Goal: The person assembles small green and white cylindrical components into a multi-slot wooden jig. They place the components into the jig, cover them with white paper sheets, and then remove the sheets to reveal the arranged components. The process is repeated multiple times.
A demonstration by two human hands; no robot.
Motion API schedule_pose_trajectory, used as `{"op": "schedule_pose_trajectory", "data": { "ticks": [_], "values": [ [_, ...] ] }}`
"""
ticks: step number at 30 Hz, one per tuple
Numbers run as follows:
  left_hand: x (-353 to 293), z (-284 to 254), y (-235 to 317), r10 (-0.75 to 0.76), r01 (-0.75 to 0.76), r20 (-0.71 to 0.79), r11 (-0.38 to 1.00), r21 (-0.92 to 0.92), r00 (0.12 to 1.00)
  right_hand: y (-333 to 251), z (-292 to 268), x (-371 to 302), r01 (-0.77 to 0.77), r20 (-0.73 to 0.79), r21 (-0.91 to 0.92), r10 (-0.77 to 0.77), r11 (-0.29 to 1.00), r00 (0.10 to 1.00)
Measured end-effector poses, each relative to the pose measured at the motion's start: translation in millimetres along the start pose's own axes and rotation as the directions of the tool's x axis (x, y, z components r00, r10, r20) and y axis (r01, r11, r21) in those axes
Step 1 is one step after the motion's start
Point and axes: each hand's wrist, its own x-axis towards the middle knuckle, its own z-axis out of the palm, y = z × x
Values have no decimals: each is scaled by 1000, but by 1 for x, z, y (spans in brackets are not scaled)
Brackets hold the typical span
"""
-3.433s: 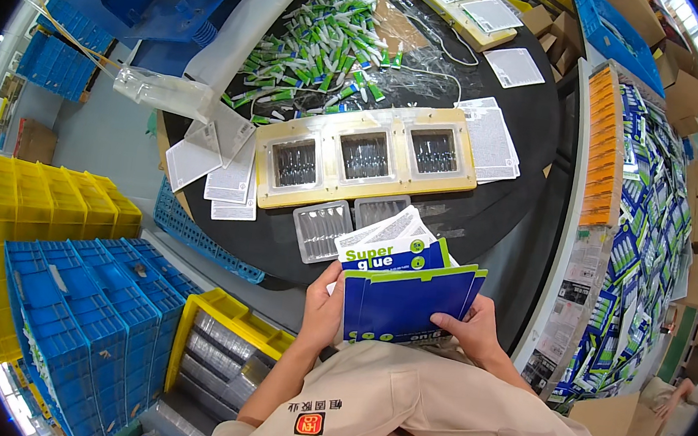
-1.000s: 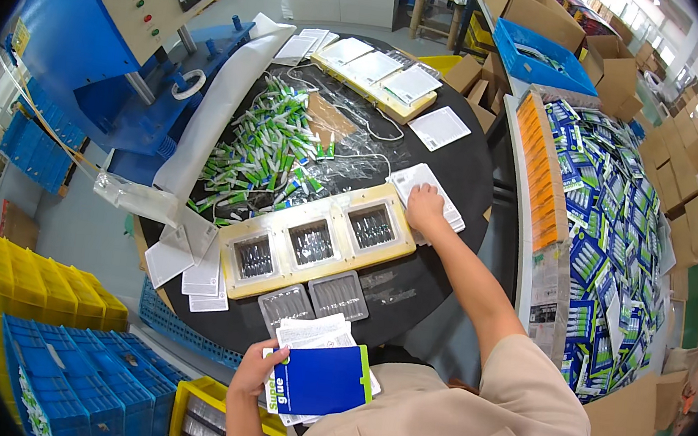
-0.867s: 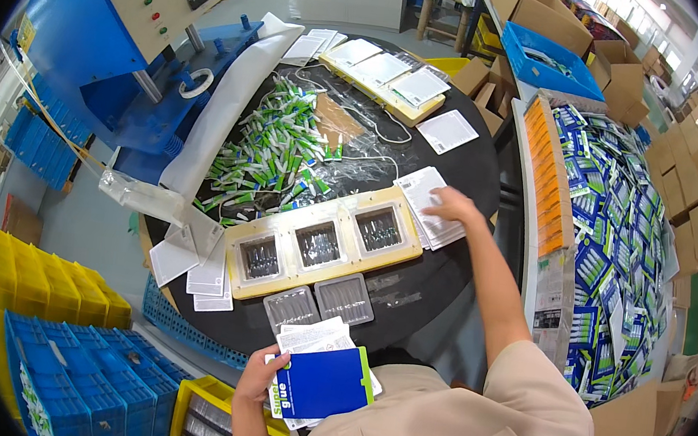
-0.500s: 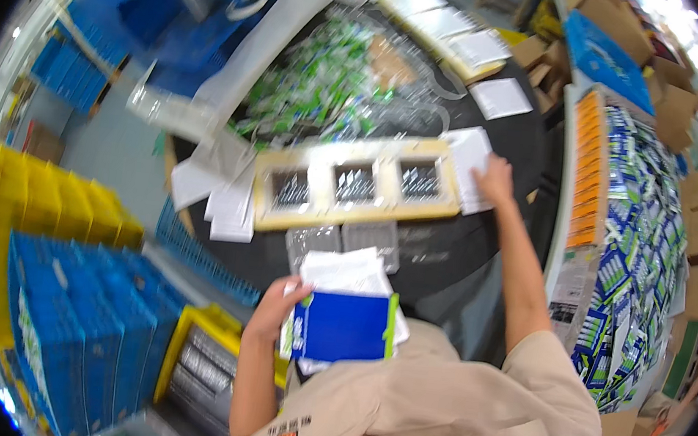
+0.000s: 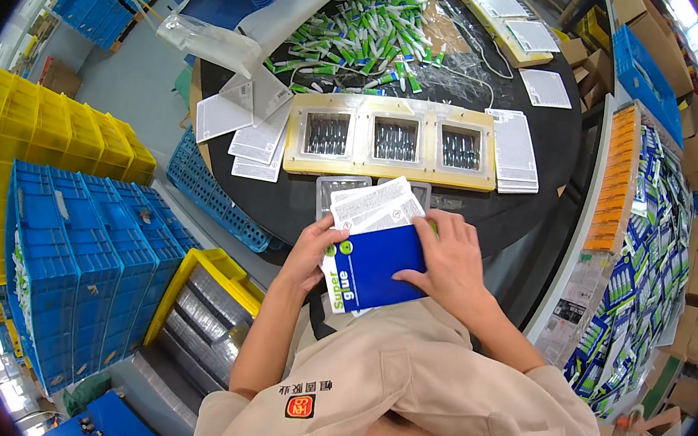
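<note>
Both hands are on a small stack of blue-and-white printed cards (image 5: 387, 264) held in front of my body. My left hand (image 5: 311, 252) pinches its left edge, thumb on top. My right hand (image 5: 451, 258) grips the right side with its thumb across the blue face. White text-covered cards (image 5: 380, 207) fan out from the far edge of the stack. Just beyond, clear plastic trays (image 5: 329, 189) lie partly covered by the cards. Behind them sits a cream-yellow frame (image 5: 358, 172) with three windows, slim dark shiny shapes showing in each.
Green-and-white tubes (image 5: 368, 33) are heaped at the far side of the black table (image 5: 546, 124). White cards (image 5: 515, 155) lie right of the frame, more cards (image 5: 259, 145) left. Blue crates (image 5: 96, 276) and yellow crates (image 5: 61, 128) stand left; packed blue-green cards (image 5: 637, 274) fill the right.
My right hand has left the white cards beside the frame and come back to grip the blue card stack. My left hand still holds the stack. The head view has shifted.
</note>
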Motion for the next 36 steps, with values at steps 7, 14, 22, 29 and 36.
{"op": "schedule_pose_trajectory", "data": {
  "ticks": [7,14,22,29,36],
  "values": [
    [-2,-13,-15,-39,42,44,997,-58,998,23,28,-35,-373,165,608,348,701,923],
    [-11,-29,-20,-31,32,10,995,-89,999,44,45,-53,-461,281,868,585,182,760],
    [-8,-6,-16,210,-242,-251,965,-103,945,46,-49,-17,-202,-755,332,388,921,529],
    [-6,40,2,336,-390,-251,897,-210,908,-16,19,10,423,-419,-210,-473,881,775],
    [-13,55,14,375,-452,-297,854,-258,878,-25,35,3,374,-333,-130,-395,919,856]
  ]
}}
